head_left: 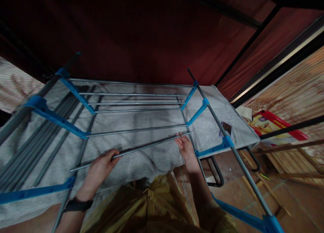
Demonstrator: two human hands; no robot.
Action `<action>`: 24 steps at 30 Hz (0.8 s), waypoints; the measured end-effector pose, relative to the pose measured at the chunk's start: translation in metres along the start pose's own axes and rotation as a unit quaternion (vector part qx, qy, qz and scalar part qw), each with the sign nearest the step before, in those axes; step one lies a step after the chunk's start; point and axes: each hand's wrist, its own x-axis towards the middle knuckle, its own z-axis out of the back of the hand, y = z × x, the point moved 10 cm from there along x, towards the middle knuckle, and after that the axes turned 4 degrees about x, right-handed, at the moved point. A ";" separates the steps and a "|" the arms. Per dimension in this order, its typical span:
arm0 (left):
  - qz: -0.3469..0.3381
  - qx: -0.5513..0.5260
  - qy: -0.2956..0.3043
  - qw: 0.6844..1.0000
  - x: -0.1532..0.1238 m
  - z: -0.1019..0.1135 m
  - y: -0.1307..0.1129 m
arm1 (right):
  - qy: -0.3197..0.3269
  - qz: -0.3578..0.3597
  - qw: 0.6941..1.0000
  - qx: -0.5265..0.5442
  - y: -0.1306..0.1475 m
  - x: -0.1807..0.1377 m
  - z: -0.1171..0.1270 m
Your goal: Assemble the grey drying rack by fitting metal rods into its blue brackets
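My left hand [103, 165] is wrapped round a thin grey metal rod [149, 145], near its left end. Close to the rod's right end, my right hand [185, 147] holds it with the fingertips, palm turned upward. The rod slants across a frame of grey tubes joined by blue plastic brackets. Its right end is by the right inner tube, its left end by a blue bracket [35, 190]. Beyond it, several thin crossbars [141, 128] span between the left blue bracket [59, 119] and the right blue bracket [197, 112].
Several loose grey tubes [37, 143] lie on the grey blanket [152, 118] at left. A phone [226, 129] rests behind the right outer tube [217, 120]. Farther right are a red and yellow box [275, 125] and a wooden slatted chair [291, 162]. Dark red fabric hangs behind.
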 end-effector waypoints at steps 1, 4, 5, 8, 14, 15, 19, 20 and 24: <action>-0.010 0.005 -0.008 1.000 0.001 0.001 0.000 | -0.002 -0.001 1.000 0.003 -0.001 0.002 0.002; -0.040 0.038 -0.025 0.998 0.003 0.002 -0.001 | -0.015 -0.011 1.000 0.014 -0.004 0.006 0.009; -0.048 0.052 -0.028 0.997 0.003 0.002 -0.002 | -0.022 -0.012 1.000 0.012 -0.004 0.008 0.012; -0.047 0.090 -0.041 0.994 0.003 0.003 0.001 | -0.039 -0.009 0.999 -0.004 -0.002 0.012 0.020; -0.015 0.151 -0.072 0.986 -0.002 0.013 0.006 | -0.054 0.001 0.998 -0.011 0.003 0.020 0.031; -0.010 0.157 -0.075 0.985 -0.003 0.014 0.006 | -0.053 0.001 0.998 -0.014 0.003 0.021 0.033; 0.010 0.172 -0.092 0.981 -0.004 0.018 0.007 | -0.048 -0.003 0.999 -0.020 -0.001 0.026 0.041; 0.014 0.174 -0.098 0.980 -0.004 0.019 0.007 | -0.047 -0.002 0.999 -0.019 -0.002 0.027 0.043; 0.031 0.172 -0.127 0.976 -0.005 0.025 0.010 | -0.045 0.000 0.999 -0.018 -0.006 0.033 0.052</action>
